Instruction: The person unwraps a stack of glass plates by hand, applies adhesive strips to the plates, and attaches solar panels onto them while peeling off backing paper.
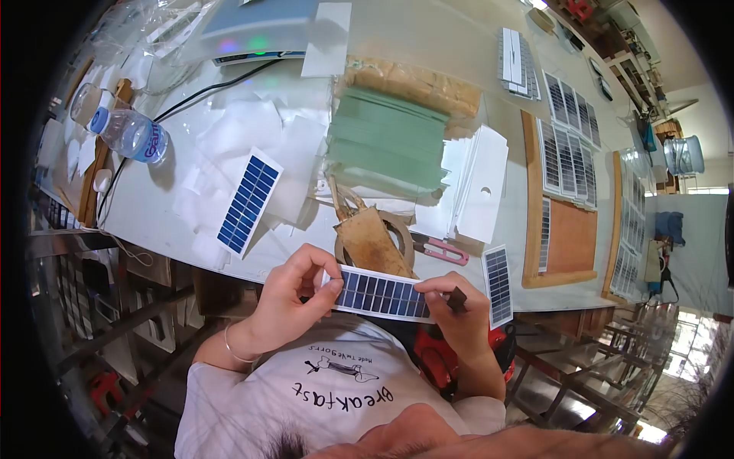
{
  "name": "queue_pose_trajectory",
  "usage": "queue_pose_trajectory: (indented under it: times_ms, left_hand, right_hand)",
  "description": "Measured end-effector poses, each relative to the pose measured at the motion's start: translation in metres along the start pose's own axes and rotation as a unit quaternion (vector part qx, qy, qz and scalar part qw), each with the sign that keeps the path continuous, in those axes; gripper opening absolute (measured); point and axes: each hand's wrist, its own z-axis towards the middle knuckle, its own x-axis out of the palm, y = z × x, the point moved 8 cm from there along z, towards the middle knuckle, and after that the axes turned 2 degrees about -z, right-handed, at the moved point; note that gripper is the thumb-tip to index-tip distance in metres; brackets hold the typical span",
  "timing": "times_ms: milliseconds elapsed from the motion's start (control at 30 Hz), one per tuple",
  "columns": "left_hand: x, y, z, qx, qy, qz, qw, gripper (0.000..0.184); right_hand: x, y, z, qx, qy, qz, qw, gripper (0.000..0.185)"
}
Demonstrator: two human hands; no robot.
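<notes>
Close to my chest I hold a small solar panel [382, 294], a white-edged strip with dark blue cells, level between both hands. My left hand [294, 294] pinches its left end between thumb and fingers. At the right end, my right hand [459, 310] is closed on the panel, with a small dark brown piece [456, 299] showing among its fingers. Just beyond the panel lies a rusty brown metal block [373, 239] over a tape ring [405, 237]. A second solar panel [249, 202] rests on white sheets to the left, and another solar panel [498, 286] lies at the table's edge on the right.
A pink-handled cutter [443, 251] lies beside white cards [482, 183]. Green sheets [386, 138] are stacked further back. A water bottle [131, 134] stands at left near a black cable [214, 89]. Wooden frames [529, 199] with more panels are on the right.
</notes>
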Motion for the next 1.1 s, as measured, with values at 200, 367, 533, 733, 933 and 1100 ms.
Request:
queue_pose_trajectory:
  times_ms: [200,367,533,733,933,1100]
  left_hand:
    - [0.003,-0.002,0.000,-0.008,0.011,0.004,1.000,0.013]
    - [-0.005,0.001,-0.010,-0.005,-0.008,0.003,1.000,0.012]
    - [-0.003,0.003,-0.010,0.027,-0.024,0.053,0.998,0.013]
    - [0.023,-0.044,-0.028,0.271,0.017,0.190,0.944,0.033]
    - [0.041,-0.062,-0.028,0.428,0.027,0.282,0.858,0.057]
    - [-0.020,-0.058,-0.024,0.308,-0.140,0.171,0.926,0.046]
  right_hand:
    - [0.000,0.000,-0.002,-0.001,-0.005,0.027,1.000,0.016]
    - [0.011,-0.006,-0.001,-0.065,0.005,0.037,0.997,0.020]
    - [0.008,0.002,-0.014,-0.042,0.040,0.009,0.998,0.019]
    - [-0.010,0.022,-0.039,-0.034,0.147,0.091,0.984,0.026]
    - [-0.049,0.021,-0.030,0.002,0.097,-0.085,0.992,0.026]
    - [-0.272,-0.035,0.026,-0.115,-0.330,-0.090,0.933,0.019]
